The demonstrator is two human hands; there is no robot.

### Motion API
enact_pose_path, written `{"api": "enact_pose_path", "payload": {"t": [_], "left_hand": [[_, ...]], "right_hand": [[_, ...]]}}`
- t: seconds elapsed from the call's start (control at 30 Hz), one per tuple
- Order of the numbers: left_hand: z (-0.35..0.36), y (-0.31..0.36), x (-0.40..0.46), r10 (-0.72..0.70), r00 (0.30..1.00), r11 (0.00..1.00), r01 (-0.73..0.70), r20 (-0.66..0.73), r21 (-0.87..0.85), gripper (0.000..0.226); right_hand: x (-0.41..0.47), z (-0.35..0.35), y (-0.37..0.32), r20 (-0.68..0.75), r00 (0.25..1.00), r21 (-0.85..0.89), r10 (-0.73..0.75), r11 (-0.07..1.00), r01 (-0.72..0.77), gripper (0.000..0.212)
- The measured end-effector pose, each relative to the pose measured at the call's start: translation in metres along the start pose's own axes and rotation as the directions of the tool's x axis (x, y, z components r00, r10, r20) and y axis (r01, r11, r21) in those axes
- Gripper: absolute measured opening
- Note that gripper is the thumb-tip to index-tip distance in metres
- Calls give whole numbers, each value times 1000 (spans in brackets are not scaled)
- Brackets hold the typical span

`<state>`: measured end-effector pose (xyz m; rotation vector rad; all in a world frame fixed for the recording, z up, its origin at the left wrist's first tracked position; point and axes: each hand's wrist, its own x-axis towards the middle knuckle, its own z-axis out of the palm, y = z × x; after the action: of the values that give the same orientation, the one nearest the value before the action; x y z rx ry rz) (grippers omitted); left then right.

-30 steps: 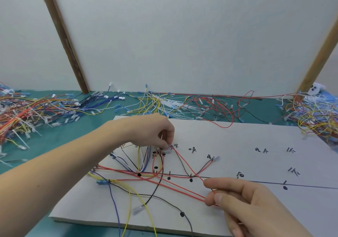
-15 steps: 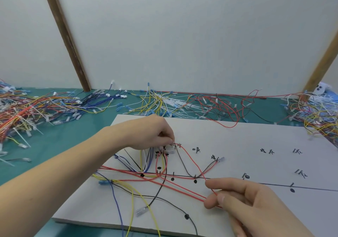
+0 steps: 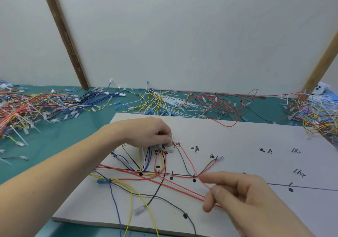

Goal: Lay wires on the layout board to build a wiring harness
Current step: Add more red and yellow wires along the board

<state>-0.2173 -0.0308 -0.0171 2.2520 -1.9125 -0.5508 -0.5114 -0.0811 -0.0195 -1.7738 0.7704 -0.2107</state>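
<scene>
Barely shifting since a second ago, our left hand pins the red wire at mid-frame on the layout board while our right hand pinches it lower right, risking snagging neighbouring strands.

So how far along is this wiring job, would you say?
Partly done, I'd judge. Several wires already lie across the left of the layout board. The left hand holds one end of a red wire; the right hand pinches it. The board's right-hand marks are bare.
</scene>
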Motion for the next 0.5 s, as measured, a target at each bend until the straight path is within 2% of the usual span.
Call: {"api": "enact_pose_path", "payload": {"t": [0.2,0.4,0.5], "left_hand": [[-5,3,3,-29,998,999,31,61,-33,23],[-13,5,7,-58,993,996,65,101,-68,18],[-13,2,4,-43,995,992,54,90,-118,15]], "right_hand": [[-7,18,5,50,999,-143,-8,990,15,39],[-15,39,4,-102,995,-278,-15,961,-14,59],[-17,40,2,-118,992,-229,-41,973,13,59]]}}
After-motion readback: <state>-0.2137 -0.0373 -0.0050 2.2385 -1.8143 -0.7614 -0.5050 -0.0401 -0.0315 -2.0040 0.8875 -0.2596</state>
